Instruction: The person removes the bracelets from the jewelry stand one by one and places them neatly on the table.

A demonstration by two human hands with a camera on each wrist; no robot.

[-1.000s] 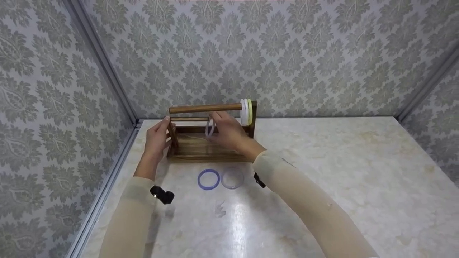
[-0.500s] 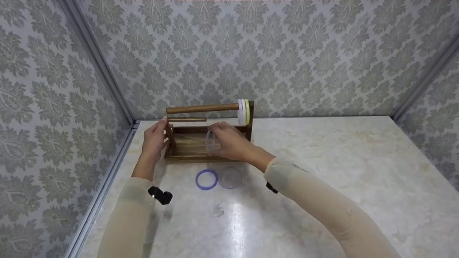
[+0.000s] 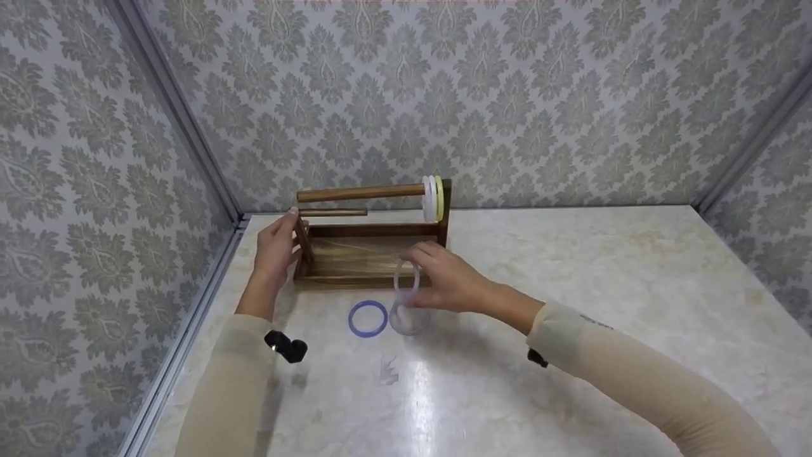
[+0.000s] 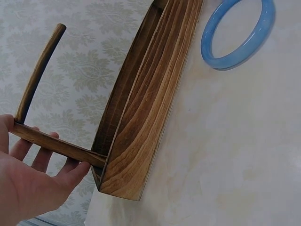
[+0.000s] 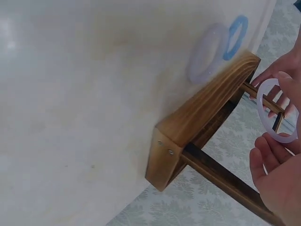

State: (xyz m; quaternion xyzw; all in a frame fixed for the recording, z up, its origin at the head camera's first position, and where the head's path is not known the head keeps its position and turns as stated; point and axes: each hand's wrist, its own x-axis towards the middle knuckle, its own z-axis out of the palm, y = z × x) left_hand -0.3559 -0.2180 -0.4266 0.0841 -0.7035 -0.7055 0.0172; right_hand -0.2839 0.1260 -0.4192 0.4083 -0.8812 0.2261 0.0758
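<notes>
My left hand (image 3: 273,251) holds the left upright post (image 4: 56,145) of a wooden bangle stand (image 3: 355,282), thumb at its top and fingers behind. My right hand (image 3: 453,279) pinches a pale lilac bangle (image 5: 262,110) between thumb and fingers, upright, over the stand's front right edge. Below it on the table lies a translucent pale bangle (image 3: 409,333), partly overlapped by the held one in the head view. A blue bangle (image 3: 368,335) lies to its left. Two white bangles (image 3: 429,206) and a yellow-green one (image 3: 439,203) hang at the right end of the upper peg (image 3: 361,192).
A shorter, bare lower peg (image 3: 336,212) juts rightward from the left post. The stand's tray base stands near the back wall (image 3: 406,95) on a marble-patterned table (image 3: 602,317). A small clear scrap (image 3: 388,371) lies in front of the bangles.
My right hand has carried the lilac bangle from beside the lower peg's tip down, forward and right, over the stand's front edge. The left hand stays on the post.
</notes>
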